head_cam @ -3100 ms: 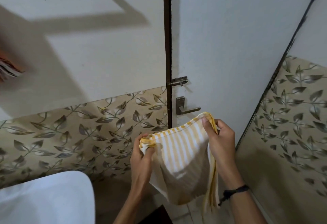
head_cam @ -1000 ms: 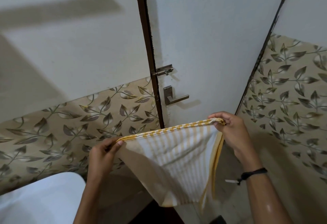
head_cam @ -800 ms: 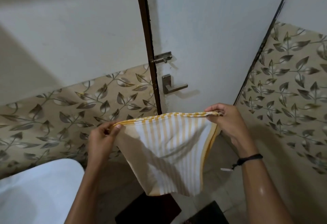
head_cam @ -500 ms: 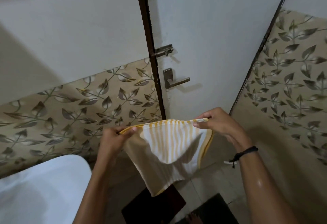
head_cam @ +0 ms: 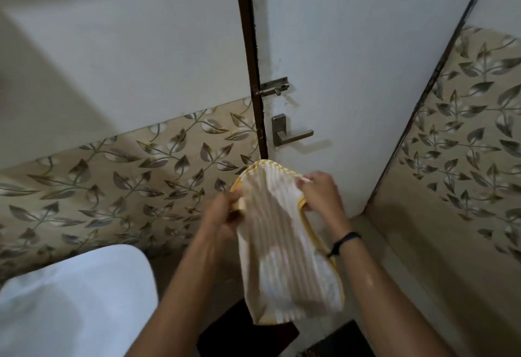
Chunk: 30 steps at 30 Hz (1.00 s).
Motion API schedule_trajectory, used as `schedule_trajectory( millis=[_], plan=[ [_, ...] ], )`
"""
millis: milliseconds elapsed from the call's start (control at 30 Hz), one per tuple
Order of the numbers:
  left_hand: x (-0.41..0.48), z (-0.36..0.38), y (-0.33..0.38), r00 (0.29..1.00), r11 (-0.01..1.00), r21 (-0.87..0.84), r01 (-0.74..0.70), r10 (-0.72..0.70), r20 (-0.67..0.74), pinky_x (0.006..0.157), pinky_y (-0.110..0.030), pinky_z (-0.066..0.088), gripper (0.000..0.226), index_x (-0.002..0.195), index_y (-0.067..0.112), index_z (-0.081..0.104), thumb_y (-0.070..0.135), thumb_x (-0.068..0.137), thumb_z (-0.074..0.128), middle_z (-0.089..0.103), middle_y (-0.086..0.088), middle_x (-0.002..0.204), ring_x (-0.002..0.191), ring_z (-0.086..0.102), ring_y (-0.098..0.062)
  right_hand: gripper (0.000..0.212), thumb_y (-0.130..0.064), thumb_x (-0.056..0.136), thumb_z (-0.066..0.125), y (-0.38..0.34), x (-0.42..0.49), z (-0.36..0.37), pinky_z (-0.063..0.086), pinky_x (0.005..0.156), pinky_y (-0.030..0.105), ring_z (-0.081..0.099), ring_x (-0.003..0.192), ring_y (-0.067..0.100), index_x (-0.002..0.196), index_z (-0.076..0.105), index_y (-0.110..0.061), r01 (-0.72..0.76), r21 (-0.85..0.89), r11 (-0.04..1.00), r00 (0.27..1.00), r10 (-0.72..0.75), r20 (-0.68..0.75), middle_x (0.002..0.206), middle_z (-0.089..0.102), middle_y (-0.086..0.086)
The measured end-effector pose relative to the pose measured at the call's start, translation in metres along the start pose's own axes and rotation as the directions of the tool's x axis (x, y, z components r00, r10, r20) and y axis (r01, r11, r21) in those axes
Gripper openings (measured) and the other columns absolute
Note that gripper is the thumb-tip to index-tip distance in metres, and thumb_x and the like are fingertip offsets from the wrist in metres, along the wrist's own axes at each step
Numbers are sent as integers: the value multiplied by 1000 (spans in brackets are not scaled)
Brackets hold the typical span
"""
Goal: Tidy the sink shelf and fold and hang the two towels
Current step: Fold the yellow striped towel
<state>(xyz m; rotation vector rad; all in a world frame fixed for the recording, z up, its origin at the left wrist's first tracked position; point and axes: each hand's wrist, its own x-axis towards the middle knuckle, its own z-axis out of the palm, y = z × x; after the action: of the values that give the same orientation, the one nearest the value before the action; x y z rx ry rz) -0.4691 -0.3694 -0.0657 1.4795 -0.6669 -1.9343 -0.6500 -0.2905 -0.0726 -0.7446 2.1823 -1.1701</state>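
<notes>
Towel (head_cam: 282, 258) hangs mid-air before door (head_cam: 366, 74), left hand (head_cam: 222, 215) and right hand (head_cam: 320, 193) each gripping a top corner, close together; fold likely needs edges lined up, corners pinched tight, stripes kept straight.

Cannot separate the fingers (head_cam: 235, 197) of the left hand (head_cam: 222, 215): smeared by motion where gripping the yellow edge of the towel (head_cam: 284, 249). Cannot see how far the fingertips of the right hand (head_cam: 320, 196) reach under the cloth. Below the fingers, stripes washed soft, folded layers impossible to count. Down and left of the left fingers, only part of a white basin (head_cam: 70, 300), cut by the left and bottom edges. Straight below the fingers, two dark shapes (head_cam: 248, 337) on the floor, cropped at the bottom edge, too dim to identify. Forearms cut off there too.
</notes>
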Motion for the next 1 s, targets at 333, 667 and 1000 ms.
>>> schedule_trajectory(
  millis=[333,667,1000],
  plan=[
    [-18,33,-55,959,926,252,-281,260,113,70,-30,62,17,98,-6,75,9,94,69,73,-27,93,81,69,-23,13,-38,90,66,15,-33,26,43,58,25,65,78,14,90,71,-26,131,-39,991,987,-127,97,81,69,-9],
    [-28,36,-38,932,881,333,-337,262,251,63,-20,59,26,79,5,75,0,98,58,76,-6,73,72,73,-14,33,-31,87,69,13,-30,9,55,84,32,63,96,13,120,69,-26,254,-8,967,900,-233,369,108,63,-4],
    [-12,25,-21,820,677,473,-565,528,223,59,-27,53,20,78,10,78,8,93,64,77,-3,82,61,67,-13,24,-11,89,71,14,-15,-7,54,76,37,66,83,10,111,77,-19,316,15,949,902,-305,306,87,72,-10]
  ],
)
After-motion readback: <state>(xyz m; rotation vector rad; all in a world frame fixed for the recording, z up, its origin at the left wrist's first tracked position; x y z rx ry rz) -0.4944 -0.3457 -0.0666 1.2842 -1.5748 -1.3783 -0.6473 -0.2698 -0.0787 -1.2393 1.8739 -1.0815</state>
